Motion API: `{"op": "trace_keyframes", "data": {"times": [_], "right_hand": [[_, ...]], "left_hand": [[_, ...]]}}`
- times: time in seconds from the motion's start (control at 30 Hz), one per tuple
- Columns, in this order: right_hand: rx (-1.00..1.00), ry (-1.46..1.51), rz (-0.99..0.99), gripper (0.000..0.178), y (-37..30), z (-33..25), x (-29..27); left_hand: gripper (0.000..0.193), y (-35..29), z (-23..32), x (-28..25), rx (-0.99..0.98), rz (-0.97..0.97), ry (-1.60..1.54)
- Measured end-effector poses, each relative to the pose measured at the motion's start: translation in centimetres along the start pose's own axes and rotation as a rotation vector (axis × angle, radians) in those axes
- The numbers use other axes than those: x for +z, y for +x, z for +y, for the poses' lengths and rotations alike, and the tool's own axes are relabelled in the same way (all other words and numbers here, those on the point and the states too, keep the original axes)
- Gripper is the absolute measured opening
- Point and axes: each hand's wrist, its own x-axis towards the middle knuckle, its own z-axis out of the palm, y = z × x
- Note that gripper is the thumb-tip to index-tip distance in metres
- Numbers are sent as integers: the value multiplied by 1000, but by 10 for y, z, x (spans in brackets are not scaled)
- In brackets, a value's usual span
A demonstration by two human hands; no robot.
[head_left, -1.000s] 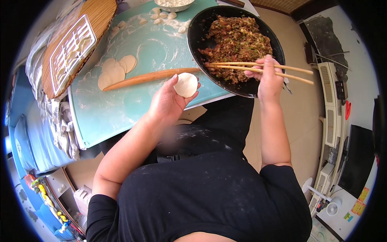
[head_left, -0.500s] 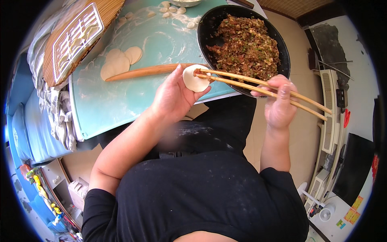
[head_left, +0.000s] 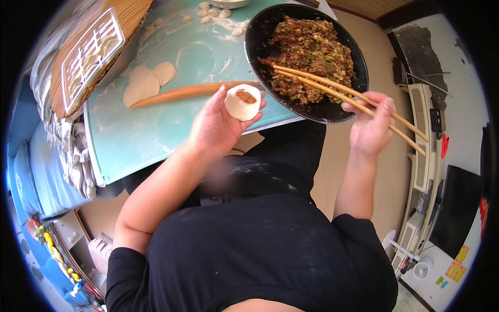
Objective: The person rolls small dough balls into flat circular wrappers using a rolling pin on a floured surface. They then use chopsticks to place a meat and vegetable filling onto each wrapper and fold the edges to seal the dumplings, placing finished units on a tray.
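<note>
On the palm and fingers of my left hand (head_left: 215, 122) rests a round white dumpling wrapper (head_left: 242, 111), with a small lump of brown filling (head_left: 245, 96) on it. My right hand (head_left: 371, 125) grips a pair of long wooden chopsticks (head_left: 332, 92). Their tips reach over the black pan (head_left: 255, 49), which holds a large heap of minced filling (head_left: 317, 57). A wooden rolling pin (head_left: 192, 93) lies on the green mat beyond my left hand. Several flat wrappers (head_left: 141, 89) overlap by the pin's left end.
The green mat (head_left: 122, 151) is dusted with flour. Several small dough pieces (head_left: 208, 11) lie near a metal bowl (head_left: 228, 3) at the far side. A woven tray (head_left: 65, 99) carries a white rack (head_left: 96, 57) with dumplings at the far left, above crumpled cloth (head_left: 73, 151).
The chopsticks have moved right, off the wrapper and over the pan. A lump of filling now sits on the wrapper. My left hand has shifted slightly left.
</note>
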Motion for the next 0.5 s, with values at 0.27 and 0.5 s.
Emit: {"op": "trace_keyframes", "data": {"times": [0.27,0.5], "right_hand": [[94,-329,-179,24,6,52,1],[197,-292,-131,26,8,44,2]], "left_hand": [[49,8,-10,-7,-72,102,75],[49,10,-12,-9,-100,107,84]]}}
